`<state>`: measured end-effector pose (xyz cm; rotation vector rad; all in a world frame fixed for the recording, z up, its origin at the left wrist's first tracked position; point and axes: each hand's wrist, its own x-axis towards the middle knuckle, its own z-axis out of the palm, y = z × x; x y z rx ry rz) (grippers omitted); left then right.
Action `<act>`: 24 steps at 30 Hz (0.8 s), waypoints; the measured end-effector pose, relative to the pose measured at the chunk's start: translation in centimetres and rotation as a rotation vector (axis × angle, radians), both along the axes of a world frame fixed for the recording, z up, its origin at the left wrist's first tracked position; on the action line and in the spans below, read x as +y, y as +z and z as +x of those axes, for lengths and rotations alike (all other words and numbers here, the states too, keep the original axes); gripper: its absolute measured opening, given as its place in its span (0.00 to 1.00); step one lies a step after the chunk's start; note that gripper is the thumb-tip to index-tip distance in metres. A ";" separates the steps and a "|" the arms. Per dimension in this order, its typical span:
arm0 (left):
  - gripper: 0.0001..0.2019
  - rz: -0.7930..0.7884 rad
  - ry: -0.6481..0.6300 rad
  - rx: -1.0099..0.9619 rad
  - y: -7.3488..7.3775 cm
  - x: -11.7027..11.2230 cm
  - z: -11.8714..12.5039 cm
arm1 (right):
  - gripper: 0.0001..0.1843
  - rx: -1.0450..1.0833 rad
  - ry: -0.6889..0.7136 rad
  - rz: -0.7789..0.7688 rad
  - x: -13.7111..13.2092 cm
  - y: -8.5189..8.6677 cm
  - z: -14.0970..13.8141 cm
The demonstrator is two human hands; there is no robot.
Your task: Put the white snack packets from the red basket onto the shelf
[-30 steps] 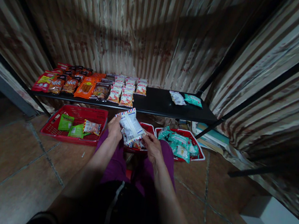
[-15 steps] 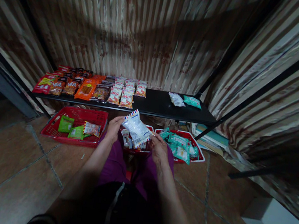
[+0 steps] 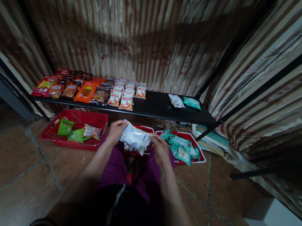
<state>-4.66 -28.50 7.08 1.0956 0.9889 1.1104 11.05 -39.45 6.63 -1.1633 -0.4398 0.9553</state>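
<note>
Three red plastic baskets stand on the brown tiled floor (image 3: 14,168) below a low black shelf (image 3: 157,107). The left basket (image 3: 88,116), mesh-walled and rectangular, holds green packets (image 3: 65,127) and one orange-and-white packet (image 3: 92,131). The middle basket (image 3: 146,128) is mostly hidden behind the hands, so its contents cannot be made out. The right basket (image 3: 202,158) holds a heap of teal packets (image 3: 181,149). At frame centre, a white packet (image 3: 135,137) of glossy, crinkled film is held above the middle basket. Its long axis lies nearly level across the frame, the right end slightly lower. The left hand (image 3: 116,130) grips its left end and the right hand (image 3: 159,149) its right end, fingers closed on the film. On the shelf, glossy red, orange and white snack packets (image 3: 86,91) lie flat in rows at the left. A white packet (image 3: 176,101) and a teal packet (image 3: 192,102) lie apart at the right. A striped, folded curtain (image 3: 138,40) hangs behind.
</note>
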 end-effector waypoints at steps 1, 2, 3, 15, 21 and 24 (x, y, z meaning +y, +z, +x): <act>0.15 -0.007 -0.007 -0.001 -0.1 0.0 0.0 | 0.11 0.006 -0.015 -0.004 0.1 0.0 0.1; 0.15 -0.011 -0.033 0.003 -0.1 0.1 0.0 | 0.11 0.016 -0.038 -0.008 0.1 -0.1 0.1; 0.15 -0.013 -0.071 0.007 -0.1 0.1 0.0 | 0.11 0.030 -0.063 -0.012 0.2 -0.2 0.2; 0.14 -0.221 -0.222 -0.066 -0.2 -0.9 0.0 | 0.16 -0.301 -0.255 -0.043 0.4 -1.0 1.1; 0.13 -0.268 -0.104 -0.066 -0.2 0.1 -0.5 | 0.15 -0.895 -0.115 0.174 -0.5 -0.4 1.6; 0.11 -0.286 -0.065 -0.072 -0.3 0.3 -0.8 | 0.18 -1.068 0.043 0.252 -0.6 -0.6 1.5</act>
